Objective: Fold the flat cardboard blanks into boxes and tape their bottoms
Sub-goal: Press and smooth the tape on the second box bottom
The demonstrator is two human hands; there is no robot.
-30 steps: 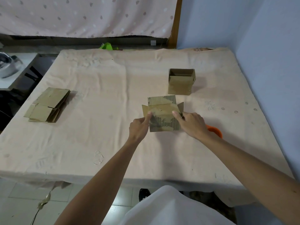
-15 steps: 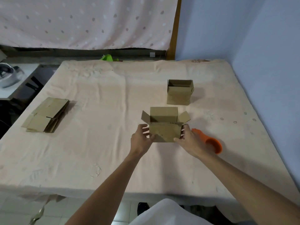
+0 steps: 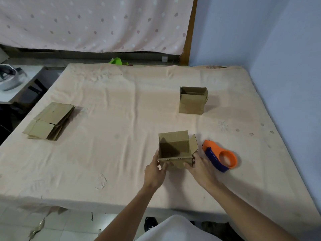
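A small cardboard box (image 3: 175, 145) stands upright on the cloth-covered table (image 3: 111, 153), its top flaps open and its inside empty. My left hand (image 3: 155, 168) grips its near left corner and my right hand (image 3: 199, 166) grips its near right corner. A second folded box (image 3: 192, 100) stands open-topped farther back on the right. A stack of flat cardboard blanks (image 3: 50, 121) lies at the left side of the table. An orange and blue tape dispenser (image 3: 219, 155) lies just right of my right hand.
A blue wall (image 3: 286, 66) borders the table on the right. A spotted curtain (image 3: 86, 23) hangs behind. A green object (image 3: 117, 60) shows past the far edge. A side counter with a grey appliance (image 3: 7, 77) stands at the left. Tiled floor lies below the near edge.
The box was turned from bottom-facing-me to upright and set on the table with its open top up. Both hands moved from its flaps to its near corners.
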